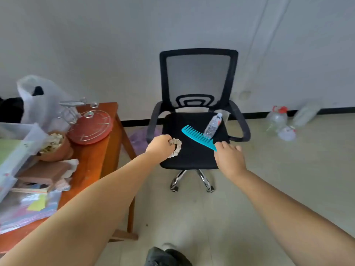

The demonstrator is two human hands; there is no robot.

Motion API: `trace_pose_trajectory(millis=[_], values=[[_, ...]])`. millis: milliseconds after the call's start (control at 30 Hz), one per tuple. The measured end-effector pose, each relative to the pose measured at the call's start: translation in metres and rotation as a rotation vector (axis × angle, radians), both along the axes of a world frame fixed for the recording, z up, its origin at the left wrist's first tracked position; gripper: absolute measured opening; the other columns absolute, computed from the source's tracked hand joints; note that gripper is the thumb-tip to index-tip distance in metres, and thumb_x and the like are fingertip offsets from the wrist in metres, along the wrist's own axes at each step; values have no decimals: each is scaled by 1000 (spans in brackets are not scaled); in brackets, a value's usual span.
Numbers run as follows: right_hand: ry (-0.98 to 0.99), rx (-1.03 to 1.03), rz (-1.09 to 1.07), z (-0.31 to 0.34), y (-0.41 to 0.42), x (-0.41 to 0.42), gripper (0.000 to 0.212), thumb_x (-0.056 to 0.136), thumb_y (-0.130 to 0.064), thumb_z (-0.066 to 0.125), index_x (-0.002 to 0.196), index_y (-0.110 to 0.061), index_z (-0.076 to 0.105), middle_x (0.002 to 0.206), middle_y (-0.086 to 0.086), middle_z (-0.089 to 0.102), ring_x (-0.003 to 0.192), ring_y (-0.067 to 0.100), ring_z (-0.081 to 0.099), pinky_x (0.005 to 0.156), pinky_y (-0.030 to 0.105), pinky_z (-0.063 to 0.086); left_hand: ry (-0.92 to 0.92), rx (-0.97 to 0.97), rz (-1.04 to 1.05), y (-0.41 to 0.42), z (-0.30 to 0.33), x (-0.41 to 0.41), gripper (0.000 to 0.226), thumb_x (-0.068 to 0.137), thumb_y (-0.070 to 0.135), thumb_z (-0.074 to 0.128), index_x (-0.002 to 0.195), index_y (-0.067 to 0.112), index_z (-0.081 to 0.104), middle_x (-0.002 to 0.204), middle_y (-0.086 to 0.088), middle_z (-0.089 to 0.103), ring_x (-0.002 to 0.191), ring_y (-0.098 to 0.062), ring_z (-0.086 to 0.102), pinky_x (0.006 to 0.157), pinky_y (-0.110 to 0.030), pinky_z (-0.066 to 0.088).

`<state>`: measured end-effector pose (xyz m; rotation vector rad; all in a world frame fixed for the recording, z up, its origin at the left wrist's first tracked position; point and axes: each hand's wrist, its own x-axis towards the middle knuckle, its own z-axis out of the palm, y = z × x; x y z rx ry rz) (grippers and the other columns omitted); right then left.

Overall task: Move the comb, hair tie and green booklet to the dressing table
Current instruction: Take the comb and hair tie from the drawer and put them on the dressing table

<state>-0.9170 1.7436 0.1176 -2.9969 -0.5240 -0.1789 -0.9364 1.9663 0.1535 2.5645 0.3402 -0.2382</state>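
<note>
A teal wide-toothed comb (197, 136) is held by its handle end in my right hand (228, 158), over the seat of a black office chair (192, 154). My left hand (160, 145) is closed on a cream hair tie (176, 147) above the seat's front left part. No green booklet is clearly visible; a green sheet (8, 150) shows under clear plastic at the far left.
A plastic water bottle (213, 125) lies on the chair seat. The orange wooden table (92, 162) at left carries a red lid, a bowl, a plastic bag, clear boxes and papers. Empty bottles (278, 118) lie on the floor by the right wall.
</note>
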Motion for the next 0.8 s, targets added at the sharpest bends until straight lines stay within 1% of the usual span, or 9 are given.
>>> trace_pose_trajectory(millis=[67,133,233,367,400,467,533,700,800], values=[[36,-45,-153,-15,-64,-30,15,88,-13,53,101,-9,58,97,13,68,90,32,64,75,38,39,-29,126,-187,-62,-15,-4,20,89,25,46,97,13,61,102,-10,66,95,-30,60,79,-36,47],[87,-78,-271,-28,-125,-68,24,90,-14,47,112,-12,55,105,10,66,98,30,61,81,37,37,-55,232,-354,-126,-29,-18,19,90,23,42,93,15,59,102,-9,65,95,-29,56,76,-35,40],[123,-75,-414,-42,-209,-137,29,89,-14,45,116,-10,55,104,9,66,96,30,62,82,37,37,-85,315,-585,-224,-47,-56,21,90,22,42,97,13,60,106,-9,63,102,-30,53,76,-35,37],[142,-143,-629,-49,-310,-251,23,72,-13,70,95,-10,67,79,6,69,71,27,67,69,34,47,-75,325,-815,-344,-69,-131,23,88,17,41,101,12,60,109,-10,62,106,-30,51,85,-37,38],[180,-155,-684,-51,-332,-278,24,74,-14,69,98,-11,65,82,5,69,73,26,67,70,34,46,-73,341,-879,-372,-74,-149,24,89,17,41,103,13,60,110,-9,62,107,-29,51,88,-37,37],[272,-126,-806,-62,-375,-325,28,87,-17,51,115,-15,55,101,2,66,90,24,64,79,36,40,-84,362,-1001,-425,-81,-182,25,89,19,41,105,15,60,110,-7,61,108,-27,50,92,-35,37],[290,-72,-928,-70,-412,-366,31,91,-17,41,121,-17,50,108,1,64,97,23,60,84,37,37,-122,370,-1133,-475,-85,-209,25,91,22,40,106,15,59,110,-6,61,109,-25,50,95,-34,36],[277,-39,-1194,-78,-486,-434,28,90,-17,44,116,-12,53,104,5,65,93,25,61,84,38,39,-224,310,-1413,-592,-85,-250,28,92,24,38,104,13,60,108,-6,62,108,-24,51,97,-34,34],[298,-23,-1290,-85,-536,-453,26,90,-17,45,115,-14,52,104,3,64,94,24,60,85,37,38,-256,237,-1513,-662,-88,-261,31,91,28,38,98,9,62,100,-9,64,98,-25,54,90,-33,36]])
